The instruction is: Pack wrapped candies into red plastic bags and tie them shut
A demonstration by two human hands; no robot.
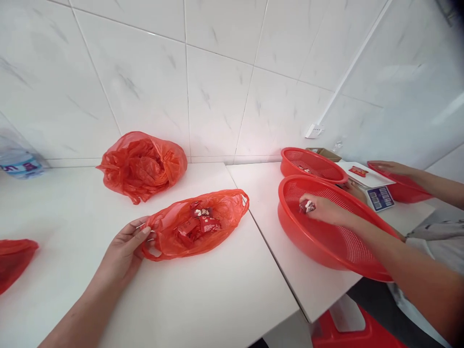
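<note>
- Bag (228, 215), centre of frame, lies mouth-up on the counter (203, 299); red packets (209, 223) clustered inside.
- Left hand (126, 241), lower left: thumb and fingers pinched on the bag's left end, by the handle loop. Hold it firm, don't tug; film looks thin, could crumple or tear.
- Right hand (322, 210), right of centre: fingers closed round a wrapped piece (307, 206), within the near basket (290, 232)'s outline. Lift clear of the rim, grip tight.
- Can't tell piece count in that grip or height above the basket floor; forearm blocks part.
- Bunched bag (145, 164), upper left: contents unreadable.
- Another bag (16, 261) cut off, left edge.
- Co-worker's hand (357, 190), right: partly behind the near basket.
</note>
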